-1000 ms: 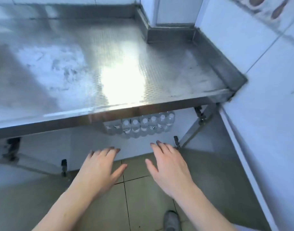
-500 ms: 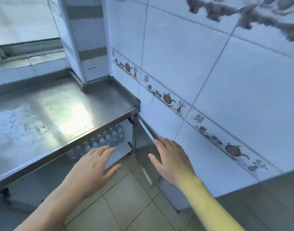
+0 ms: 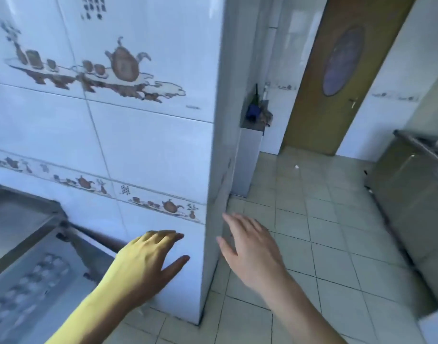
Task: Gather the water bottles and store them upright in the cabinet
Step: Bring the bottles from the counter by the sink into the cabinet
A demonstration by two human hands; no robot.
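A blurred group of clear water bottles (image 3: 26, 291) with white caps stands upright under the steel counter (image 3: 16, 219) at the lower left. My left hand (image 3: 148, 259) is open and empty, fingers spread, in front of the tiled wall, to the right of the bottles. My right hand (image 3: 250, 247) is open and empty too, held out past the wall's corner over the floor tiles. Neither hand touches a bottle.
A white tiled wall corner (image 3: 213, 170) with teapot pictures juts out ahead. Beyond it are beige floor tiles (image 3: 312, 219), a brown door (image 3: 337, 70) with an oval window, a steel cabinet (image 3: 411, 184) at the right and a narrow stand (image 3: 250, 155) with small items.
The view has swung right, from the steel counter and bottles to the wall corner and the doorway. Both hands stay open and empty in front of me.
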